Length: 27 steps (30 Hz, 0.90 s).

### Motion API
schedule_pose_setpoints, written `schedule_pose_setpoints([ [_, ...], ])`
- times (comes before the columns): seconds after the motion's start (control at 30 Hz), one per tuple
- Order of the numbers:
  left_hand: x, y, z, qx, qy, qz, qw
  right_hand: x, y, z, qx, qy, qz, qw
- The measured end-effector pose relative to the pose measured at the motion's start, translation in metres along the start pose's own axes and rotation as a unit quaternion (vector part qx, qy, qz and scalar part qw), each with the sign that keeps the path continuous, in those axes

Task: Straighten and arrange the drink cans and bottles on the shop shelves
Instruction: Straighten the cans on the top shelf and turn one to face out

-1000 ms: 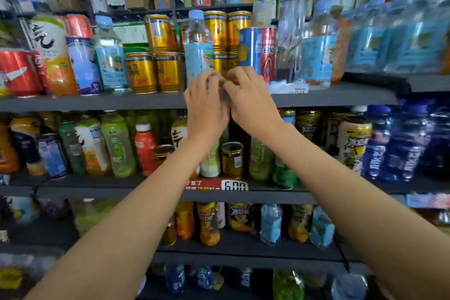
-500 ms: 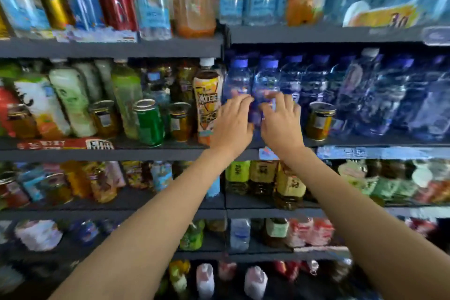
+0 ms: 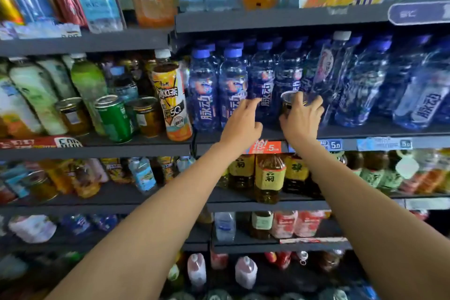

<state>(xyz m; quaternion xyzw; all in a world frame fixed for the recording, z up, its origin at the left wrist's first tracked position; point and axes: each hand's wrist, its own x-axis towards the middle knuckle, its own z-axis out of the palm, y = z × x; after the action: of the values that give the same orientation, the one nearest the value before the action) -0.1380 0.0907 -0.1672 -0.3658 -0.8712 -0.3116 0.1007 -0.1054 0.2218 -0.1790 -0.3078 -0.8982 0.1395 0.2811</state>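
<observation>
Both arms reach up to the shelf (image 3: 365,133) that carries the row of blue bottles (image 3: 203,95). The right hand (image 3: 300,120) grips a small dark can (image 3: 288,102): its fingers (image 3: 314,103) curl round the far side and the thumb lies on the near side, low down. The can stands upright on the shelf, its long axis vertical and its shiny rim pointing up, right at the front edge and just in front of the blue bottles.

The left hand (image 3: 243,122) holds nothing. Its fingers (image 3: 252,102) are stretched forward, relaxed, and the tips touch the label of a blue bottle (image 3: 263,90) just left of the can. That bottle stands upright with its cap up, as do its neighbours further left of the fingers.

Right of the right hand's fingers, a clear bottle with a white cap (image 3: 326,73) leans, its top tilted to the right against the blue bottles behind it.

Well to the left of both hands, on the next shelf section, an orange tea bottle (image 3: 171,102) stands beside a green can (image 3: 114,118) and some small brown cans (image 3: 147,115), all cap or rim up. Below the hands, price tags (image 3: 266,146) run along the shelf edge, and yellow-labelled bottles (image 3: 269,178) stand on the shelf underneath.
</observation>
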Motion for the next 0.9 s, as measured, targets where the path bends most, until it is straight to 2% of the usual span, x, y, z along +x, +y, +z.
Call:
schedule_pose_setpoints([
  [0.1,-0.001,-0.002,0.004,0.009,0.011,-0.006,1.0,0.004,-0.003,0.001,0.089,0.014,0.01,0.996],
  [0.27,-0.004,-0.002,0.0,0.008,-0.007,0.004,1.0,-0.001,-0.012,0.004,0.037,-0.018,-0.039,0.998],
  [0.33,-0.006,-0.005,-0.003,0.004,-0.014,0.01,1.0,-0.007,-0.017,0.003,0.054,-0.021,-0.056,0.997],
  [0.43,-0.008,-0.012,-0.014,-0.047,-0.009,0.023,0.999,-0.02,-0.037,-0.006,0.129,0.026,-0.081,0.988],
  [0.53,-0.017,-0.017,-0.031,-0.143,0.057,0.057,0.986,-0.034,-0.07,-0.029,0.209,0.105,-0.115,0.965],
  [0.6,-0.029,-0.021,-0.052,-0.165,0.122,0.067,0.976,-0.046,-0.094,-0.042,0.258,0.137,-0.147,0.945],
  [0.73,-0.064,-0.044,-0.109,-0.109,0.202,0.082,0.97,-0.075,-0.147,-0.049,0.304,0.13,-0.212,0.919],
  [0.9,-0.12,-0.096,-0.193,-0.047,0.26,0.033,0.964,-0.119,-0.24,-0.045,0.33,0.094,-0.31,0.887],
])
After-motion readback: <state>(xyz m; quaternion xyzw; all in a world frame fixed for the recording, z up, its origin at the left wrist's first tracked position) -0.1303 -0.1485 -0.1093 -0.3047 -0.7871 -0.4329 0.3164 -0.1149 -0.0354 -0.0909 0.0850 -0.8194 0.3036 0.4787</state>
